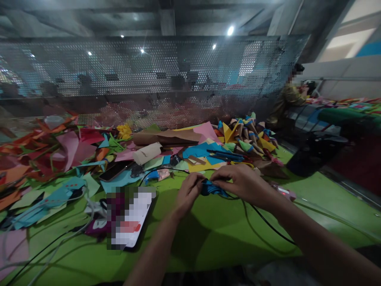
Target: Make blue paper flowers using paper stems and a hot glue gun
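Observation:
Over the green tabletop, my left hand (190, 191) pinches one end of a small, dark-to-bright blue crumpled piece (214, 189); whether it is paper or cloth I cannot tell. Its other end is between the thumb and fingers of my right hand (242, 180). The fingers cover part of it. A black cable (264, 220) runs beneath my hands and off toward the right. To the left of my left forearm lies a phone or tablet (143, 222), its lit screen partly blurred out.
Colored paper scraps (68, 147) pile up at left. Brown paper (166, 137), pens (226, 155) and paper cones (244, 133) lie at the back. A dark phone (116, 171) rests among scraps. Cables (56, 238) cross the left side. Behind stands a perforated metal screen (193, 59); a person (287, 95) sits right.

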The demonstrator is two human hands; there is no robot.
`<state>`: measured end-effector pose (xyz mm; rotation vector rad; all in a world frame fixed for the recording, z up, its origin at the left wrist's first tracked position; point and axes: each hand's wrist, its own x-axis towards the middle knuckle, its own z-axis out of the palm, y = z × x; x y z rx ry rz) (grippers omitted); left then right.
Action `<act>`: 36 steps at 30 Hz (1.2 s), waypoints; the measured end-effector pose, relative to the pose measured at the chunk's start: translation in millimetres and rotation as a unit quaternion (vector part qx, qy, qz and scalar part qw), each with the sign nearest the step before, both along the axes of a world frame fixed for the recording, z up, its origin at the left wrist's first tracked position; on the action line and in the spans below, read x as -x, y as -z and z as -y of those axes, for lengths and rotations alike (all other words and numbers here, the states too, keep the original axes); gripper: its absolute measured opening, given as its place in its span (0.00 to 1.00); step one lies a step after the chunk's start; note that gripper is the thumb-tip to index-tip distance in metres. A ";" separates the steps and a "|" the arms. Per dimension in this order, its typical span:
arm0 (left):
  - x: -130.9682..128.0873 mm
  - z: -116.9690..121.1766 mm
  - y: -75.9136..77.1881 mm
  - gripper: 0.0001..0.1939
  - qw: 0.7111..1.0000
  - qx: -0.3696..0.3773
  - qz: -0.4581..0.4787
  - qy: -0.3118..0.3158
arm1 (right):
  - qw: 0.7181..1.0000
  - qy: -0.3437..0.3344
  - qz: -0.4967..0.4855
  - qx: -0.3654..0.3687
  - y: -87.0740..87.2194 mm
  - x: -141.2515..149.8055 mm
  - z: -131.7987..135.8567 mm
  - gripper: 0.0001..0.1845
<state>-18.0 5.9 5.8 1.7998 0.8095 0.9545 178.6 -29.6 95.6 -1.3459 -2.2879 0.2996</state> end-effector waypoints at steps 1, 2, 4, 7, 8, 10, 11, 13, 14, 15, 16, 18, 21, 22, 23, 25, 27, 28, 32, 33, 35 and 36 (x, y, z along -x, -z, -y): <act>0.3 0.1 0.1 0.16 1.000 -0.001 -0.003 0.002 | 1.000 -0.004 0.010 -0.003 -0.1 0.1 -0.2 0.07; 0.6 0.3 0.2 0.16 1.000 -0.003 -0.005 0.002 | 1.000 -0.010 0.020 -0.008 -0.1 0.0 -0.4 0.07; 1.3 1.0 0.2 0.16 1.000 -0.007 -0.007 0.006 | 0.999 -0.018 0.042 -0.025 0.3 -0.5 -0.6 0.07; 2.1 2.4 -0.5 0.15 1.000 -0.005 -0.006 0.006 | 0.994 -0.020 0.091 -0.055 1.0 -0.3 0.2 0.07; 2.2 2.8 -1.1 0.15 1.000 -0.002 -0.007 0.005 | 0.992 -0.020 0.111 -0.065 1.2 0.3 0.8 0.07; 2.0 3.1 -2.3 0.15 1.000 0.000 -0.011 0.001 | 0.985 -0.026 0.150 -0.085 1.3 2.0 2.5 0.07; 1.8 3.1 -2.8 0.15 1.000 -0.002 -0.012 0.000 | 0.981 -0.030 0.167 -0.097 1.5 3.1 3.4 0.06; 1.3 2.8 -3.1 0.16 1.000 -0.007 -0.009 0.000 | 0.973 -0.035 0.194 -0.118 2.4 5.5 5.1 0.06; 1.1 2.6 -2.8 0.16 1.000 -0.009 -0.006 0.001 | 0.971 -0.033 0.202 -0.125 3.2 6.7 5.8 0.06; 0.9 2.4 -2.4 0.16 1.000 -0.010 -0.004 0.002 | 0.969 -0.028 0.208 -0.130 4.2 7.8 6.4 0.06; 0.9 2.3 -1.9 0.16 1.000 -0.009 -0.003 0.003 | 0.968 -0.020 0.211 -0.132 5.3 8.9 6.8 0.07; 1.3 2.1 -0.9 0.16 1.000 -0.008 -0.006 0.004 | 0.968 -0.010 0.214 -0.130 7.4 10.4 7.1 0.07; 2.0 2.0 0.4 0.17 1.000 -0.011 -0.001 0.005 | 0.969 -0.022 0.210 -0.124 8.6 11.2 7.0 0.07; 2.1 2.0 0.7 0.17 1.000 -0.015 0.003 0.005 | 0.970 -0.028 0.209 -0.124 8.4 11.1 6.7 0.07; 2.1 1.9 1.0 0.17 1.000 -0.019 0.006 0.005 | 0.970 -0.032 0.208 -0.124 8.1 10.9 6.3 0.08; 1.9 1.8 1.5 0.17 1.000 -0.026 0.005 0.007 | 0.969 -0.034 0.210 -0.124 7.8 10.5 5.0 0.08; 1.5 1.7 1.8 0.17 0.999 -0.030 0.001 0.011 | 0.967 -0.037 0.219 -0.123 8.3 11.0 3.4 0.07; 1.3 1.6 1.9 0.16 0.999 -0.032 0.001 0.012 | 0.966 -0.036 0.224 -0.124 8.9 11.6 2.7 0.07; 0.5 1.0 1.8 0.16 1.000 -0.030 0.006 0.004 | 0.963 -0.006 0.236 -0.129 11.6 16.0 1.3 0.07; 0.4 0.7 1.8 0.16 1.000 -0.028 0.005 0.000 | 0.963 0.007 0.238 -0.126 11.9 17.0 1.2 0.07; 0.1 0.0 1.9 0.16 1.000 -0.026 0.003 -0.003 | 0.963 0.023 0.243 -0.117 11.9 17.8 1.0 0.08; 0.1 -0.2 1.9 0.16 1.000 -0.027 0.004 -0.002 | 0.963 0.024 0.242 -0.115 11.9 17.7 0.8 0.08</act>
